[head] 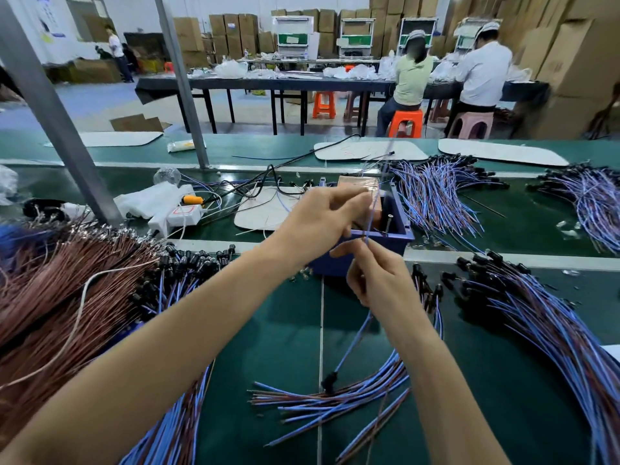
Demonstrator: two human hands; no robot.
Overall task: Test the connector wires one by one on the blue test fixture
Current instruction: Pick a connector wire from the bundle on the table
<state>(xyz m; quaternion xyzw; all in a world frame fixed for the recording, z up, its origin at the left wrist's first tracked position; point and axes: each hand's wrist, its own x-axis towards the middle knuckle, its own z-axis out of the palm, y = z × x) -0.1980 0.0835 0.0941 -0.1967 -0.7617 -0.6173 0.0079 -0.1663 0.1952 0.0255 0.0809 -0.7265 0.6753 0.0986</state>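
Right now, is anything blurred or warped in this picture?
Head view: the wire pinched by the left hand and right hand smears above the blue test fixture; brown wires at the left edge blur; wide-angle distortion leans the metal posts.

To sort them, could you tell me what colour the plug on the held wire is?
Black; the plug on the wire shows best in the head view.

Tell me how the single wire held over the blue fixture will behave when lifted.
Probably floppy: the wire trails loosely from the right hand down to its black connector. Likely very light, since fingers alone pinch it. The connector end may swing, being the bulkier tip; the left hand holds the upper stretch over the blue fixture.
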